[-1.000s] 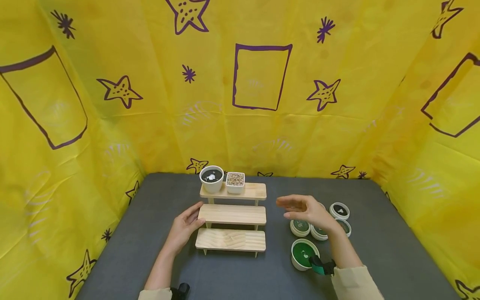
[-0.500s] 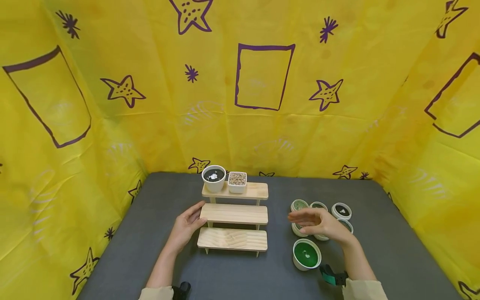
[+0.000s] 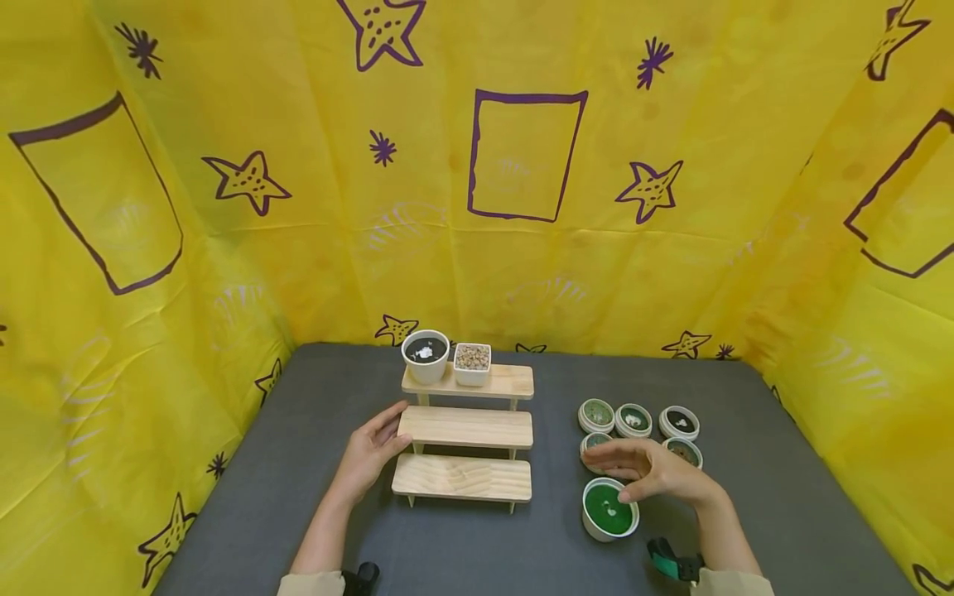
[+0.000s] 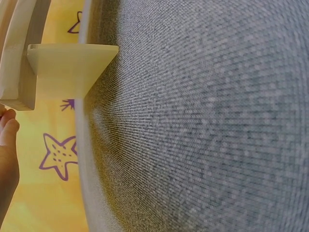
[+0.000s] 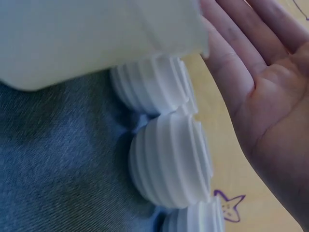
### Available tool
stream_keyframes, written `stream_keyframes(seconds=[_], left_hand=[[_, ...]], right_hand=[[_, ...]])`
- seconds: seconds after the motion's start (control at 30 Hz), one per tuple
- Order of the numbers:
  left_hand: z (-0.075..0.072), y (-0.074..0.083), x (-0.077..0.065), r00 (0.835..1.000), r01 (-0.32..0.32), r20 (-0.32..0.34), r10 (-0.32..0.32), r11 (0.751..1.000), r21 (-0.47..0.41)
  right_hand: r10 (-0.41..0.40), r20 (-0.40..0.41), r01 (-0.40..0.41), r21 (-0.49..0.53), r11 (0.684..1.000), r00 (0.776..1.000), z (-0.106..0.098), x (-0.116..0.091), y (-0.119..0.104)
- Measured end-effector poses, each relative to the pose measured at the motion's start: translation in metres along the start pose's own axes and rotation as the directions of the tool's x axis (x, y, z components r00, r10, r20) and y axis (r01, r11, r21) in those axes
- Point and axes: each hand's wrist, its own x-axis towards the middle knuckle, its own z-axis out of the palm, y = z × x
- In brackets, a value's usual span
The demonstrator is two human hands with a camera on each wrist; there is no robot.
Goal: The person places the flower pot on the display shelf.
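Observation:
A three-step wooden shelf [image 3: 465, 426] stands left of the middle of the table. My left hand [image 3: 370, 454] holds the left end of its middle step, thumb at the front corner and fingers at the back one. In the left wrist view the fingertips [image 4: 8, 126] meet the shelf's end [image 4: 18, 72]. My right hand [image 3: 659, 472] hovers over a white pot [image 3: 609, 530] with a bright green filling, fingers extended and thumb over its rim. The right wrist view shows that pot's smooth side [image 5: 96, 38] beside the open palm [image 5: 270, 92].
On the top step sit a round white pot [image 3: 426, 374] with dark filling and a square white pot [image 3: 472, 377] of pebbles. Several small ridged pots, among them a dark-filled one [image 3: 679, 422], cluster behind my right hand. Yellow patterned cloth [image 3: 522, 273] walls the table.
My right hand has moved toward me and down, from beside the shelf, past the small pots, to the green-filled pot. My left hand stays at the shelf.

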Motion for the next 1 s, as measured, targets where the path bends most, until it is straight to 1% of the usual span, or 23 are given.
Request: stream_keyframes(seconds=[0.1,0.23,0.5,0.63,0.77,1.0], left_hand=[[0.0,0.0,-0.001,1.0,0.011,-0.001,-0.011,1.0,-0.004],[-0.001,0.0,-0.002,1.0,0.021,-0.003,-0.021,1.0,-0.015],[0.0,-0.001,0.0,1.0,0.026,0.0,-0.026,0.999,-0.026],[0.0,-0.001,-0.001,1.0,0.027,0.0,-0.027,0.999,-0.025],[0.0,0.0,-0.001,1.0,0.016,-0.001,-0.016,1.0,-0.016],[0.0,0.001,-0.001,1.0,-0.004,0.0,0.004,1.0,-0.005]], right_hand=[[-0.021,0.028,0.02,0.027,0.999,0.999,-0.001,-0.004,0.005],[-0.003,0.025,0.002,0.05,0.999,1.0,0.0,-0.007,0.008],[0.017,0.009,-0.017,0.054,0.998,1.0,-0.002,-0.013,0.018],[0.009,0.015,-0.009,0.035,0.999,1.0,-0.003,-0.016,0.023],[0.01,0.018,-0.01,0.018,1.0,1.0,-0.004,-0.02,0.026],[0.026,0.053,-0.029,0.051,0.998,0.998,-0.003,-0.021,0.029]])
